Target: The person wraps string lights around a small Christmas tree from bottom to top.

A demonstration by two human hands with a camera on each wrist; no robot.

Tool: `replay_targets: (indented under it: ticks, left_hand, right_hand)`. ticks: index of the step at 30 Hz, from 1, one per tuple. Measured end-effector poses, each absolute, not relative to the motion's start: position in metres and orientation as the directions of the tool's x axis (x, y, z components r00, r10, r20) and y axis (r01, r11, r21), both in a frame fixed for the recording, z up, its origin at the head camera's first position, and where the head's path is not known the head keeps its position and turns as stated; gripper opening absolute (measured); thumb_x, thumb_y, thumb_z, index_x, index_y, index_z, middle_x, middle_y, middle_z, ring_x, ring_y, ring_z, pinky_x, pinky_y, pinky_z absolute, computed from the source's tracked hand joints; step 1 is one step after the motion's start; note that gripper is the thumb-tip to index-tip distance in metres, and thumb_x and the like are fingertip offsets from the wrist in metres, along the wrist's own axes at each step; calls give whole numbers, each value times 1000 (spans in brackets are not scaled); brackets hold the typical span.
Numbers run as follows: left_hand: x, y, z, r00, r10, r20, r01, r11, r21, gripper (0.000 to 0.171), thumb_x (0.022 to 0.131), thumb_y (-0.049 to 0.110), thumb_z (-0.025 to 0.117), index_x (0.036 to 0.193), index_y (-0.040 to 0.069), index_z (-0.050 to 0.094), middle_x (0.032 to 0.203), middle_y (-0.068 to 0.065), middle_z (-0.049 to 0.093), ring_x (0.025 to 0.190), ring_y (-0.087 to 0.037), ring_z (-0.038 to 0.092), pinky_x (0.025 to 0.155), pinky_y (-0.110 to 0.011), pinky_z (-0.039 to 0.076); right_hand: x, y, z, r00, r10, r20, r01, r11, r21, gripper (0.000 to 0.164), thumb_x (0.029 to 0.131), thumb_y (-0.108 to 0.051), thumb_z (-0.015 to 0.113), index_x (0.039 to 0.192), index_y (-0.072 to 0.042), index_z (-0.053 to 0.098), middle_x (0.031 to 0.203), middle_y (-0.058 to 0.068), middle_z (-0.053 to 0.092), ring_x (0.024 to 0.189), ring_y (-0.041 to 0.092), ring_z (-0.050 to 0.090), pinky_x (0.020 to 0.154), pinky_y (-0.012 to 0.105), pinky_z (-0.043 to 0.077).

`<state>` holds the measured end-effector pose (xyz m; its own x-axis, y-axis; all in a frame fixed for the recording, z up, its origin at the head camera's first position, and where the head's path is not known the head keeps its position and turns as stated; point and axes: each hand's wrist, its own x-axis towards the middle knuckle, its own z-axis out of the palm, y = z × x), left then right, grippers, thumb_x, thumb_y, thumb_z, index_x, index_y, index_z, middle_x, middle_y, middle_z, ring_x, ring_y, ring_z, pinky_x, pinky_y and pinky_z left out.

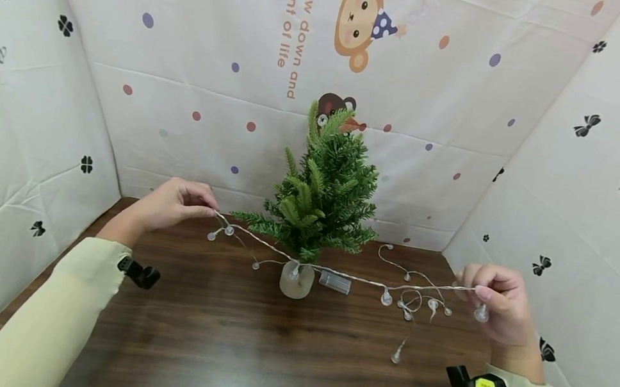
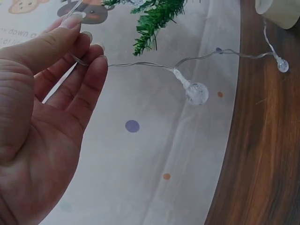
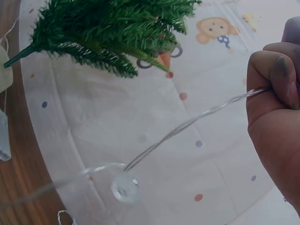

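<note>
Across the front of a small green tree [image 1: 327, 195], a clear string of lights [image 1: 357, 278] stretches between 2 hands held well apart. The left hand [image 1: 175, 206] pinches the wire between thumb and fingertips; in the left wrist view the wire runs out past the curved fingers to a round clear bulb [image 2: 197, 93]. The right hand [image 1: 500, 301] grips the far end of this stretch, fingers curled round the wire, with another bulb [image 1: 481, 313] just below the thumb. Between the hands the strand dips slightly and passes before the tree's pale base [image 1: 296, 287]; whether it touches the base cannot be told. The base stands upright on a dark wooden table [image 1: 244, 353], and a transparent case [image 1: 335, 282] lies near it, toward the right hand. Loose loops of the same string, with more bulbs, lie between the case and the right hand. Behind the tree hangs a white cloth [image 1: 185, 75] printed with coloured dots, lettering and a monkey's face.
</note>
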<state>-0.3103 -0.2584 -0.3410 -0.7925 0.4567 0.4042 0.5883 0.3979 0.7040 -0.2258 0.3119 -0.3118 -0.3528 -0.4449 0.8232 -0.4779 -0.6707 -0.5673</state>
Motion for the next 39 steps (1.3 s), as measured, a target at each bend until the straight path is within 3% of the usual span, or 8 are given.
replay_targets:
  ticks: [8,20,24,28,39]
  left_hand:
    - [-310,-254,-334,-816,417,400,561,410,719,8,95,10,74,100,11,79,99,-5,73,89,-12,68,79,-21,56]
    - [-322,-249,-329,-803,393,448,580,343,739,13,95,5,72,104,-3,76,99,-7,71,92,-5,70,82,-16,57]
    - [-326,-244,-323,-826,364,431,554,373,744,14,96,6,71,106,-4,75,102,-7,70,95,-3,70,84,-16,56]
    - [-330,-236,-315,-845,336,416,528,396,752,12,98,9,70,105,3,76,103,-7,69,98,-5,71,85,-16,56]
    - [-334,-207,-298,-781,392,486,602,269,752,10,97,1,69,103,2,75,105,-22,67,94,-10,72,86,-20,58]
  right_hand:
    - [-226,302,-296,-277,-456,846,-424,-732,-534,19,89,20,34,76,11,44,63,12,36,56,17,29,54,23,22]
    - [-223,289,-279,-275,-368,888,-412,-789,-455,17,87,19,30,76,16,43,63,14,35,56,18,27,54,22,21]
    - [-224,288,-275,-284,-360,889,-400,-797,-451,17,86,20,30,74,16,42,63,14,35,56,18,27,55,23,21]
    - [-225,287,-272,-282,-353,892,-397,-803,-443,16,86,19,31,74,16,41,62,14,35,56,18,28,56,24,21]
    - [-226,286,-260,-290,-332,898,-322,-850,-418,15,86,18,30,74,16,39,66,16,36,58,18,24,59,24,20]
